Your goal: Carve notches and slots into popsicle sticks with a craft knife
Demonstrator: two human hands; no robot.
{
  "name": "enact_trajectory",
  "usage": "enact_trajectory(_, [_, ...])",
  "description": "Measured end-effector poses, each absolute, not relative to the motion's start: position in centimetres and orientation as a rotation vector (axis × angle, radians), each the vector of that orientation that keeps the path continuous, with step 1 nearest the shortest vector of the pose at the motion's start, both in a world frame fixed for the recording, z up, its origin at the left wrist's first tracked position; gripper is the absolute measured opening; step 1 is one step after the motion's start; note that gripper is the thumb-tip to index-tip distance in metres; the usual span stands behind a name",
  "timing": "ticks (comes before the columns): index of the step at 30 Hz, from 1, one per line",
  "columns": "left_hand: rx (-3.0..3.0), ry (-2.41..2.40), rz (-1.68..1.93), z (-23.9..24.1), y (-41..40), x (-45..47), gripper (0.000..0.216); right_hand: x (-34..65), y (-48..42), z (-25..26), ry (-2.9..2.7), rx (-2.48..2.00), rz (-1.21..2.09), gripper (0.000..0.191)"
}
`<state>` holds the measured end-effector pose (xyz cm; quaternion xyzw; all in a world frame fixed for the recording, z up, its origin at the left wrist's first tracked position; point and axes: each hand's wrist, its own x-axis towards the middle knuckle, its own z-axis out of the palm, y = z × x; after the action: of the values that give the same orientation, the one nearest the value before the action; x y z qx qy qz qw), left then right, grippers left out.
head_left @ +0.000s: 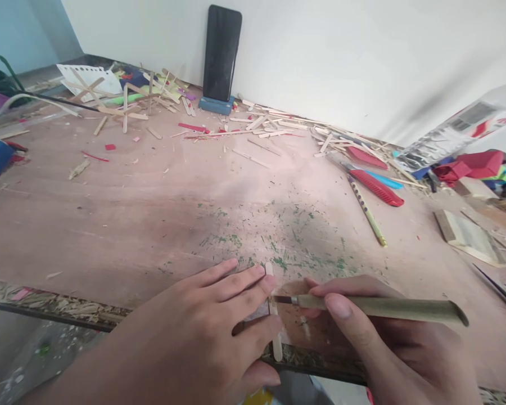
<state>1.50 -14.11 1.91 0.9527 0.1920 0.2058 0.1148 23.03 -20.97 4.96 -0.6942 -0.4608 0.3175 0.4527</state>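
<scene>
A pale wooden craft stick (278, 347) lies across the table's front edge, its near end jutting slightly over it. My left hand (219, 315) is spread over the table, fingertips pressing the stick down and holding it. In my right hand (375, 337) is a carving knife (405, 308) with a thick wooden handle, gripped between thumb and fingers. Its short dark blade points left and meets the stick's edge between my left fingers. Part of the stick is hidden under those fingers.
Green shavings (278, 247) litter the tabletop ahead. To the right lie a pencil (367, 211), a red box cutter (377, 187), a wood block (468, 236) and a plastic bottle (459, 126). A phone (222, 53) stands at the wall near loose sticks (274, 125).
</scene>
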Motion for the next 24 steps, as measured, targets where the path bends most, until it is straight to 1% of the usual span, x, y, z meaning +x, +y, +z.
enact_trajectory(3, [2.784, 0.54, 0.605, 1.8, -14.0, 1.5, 0.039, 23.4, -20.8, 4.8, -1.234, -1.664, 0.758, 0.012])
enact_trajectory(5, [2.779, 0.532, 0.613, 1.8, -14.0, 1.5, 0.038, 23.4, -20.7, 4.8, -1.267, -1.669, 0.758, 0.011])
enact_trajectory(10, [2.757, 0.555, 0.602, 1.7, -14.0, 1.6, 0.035, 23.6, -20.8, 4.7, -1.212, -1.738, 0.714, 0.019])
enact_trajectory(15, [2.744, 0.568, 0.61, 1.8, -14.1, 1.5, 0.034, 24.0, -21.0, 4.3, -1.358, -1.723, 0.662, 0.016])
enact_trajectory(17, [2.755, 0.557, 0.61, 1.9, -14.1, 1.5, 0.031, 23.5, -21.0, 4.3, -1.32, -1.736, 0.643, 0.016])
enact_trajectory(21, [2.773, 0.548, 0.597, 1.9, -14.0, 1.6, 0.032, 22.0, -20.8, 4.8, -1.094, -1.771, 0.701, 0.021])
enact_trajectory(24, [2.768, 0.544, 0.587, 1.9, -14.1, 1.6, 0.031, 21.6, -20.5, 5.2, -1.052, -1.744, 0.779, 0.023])
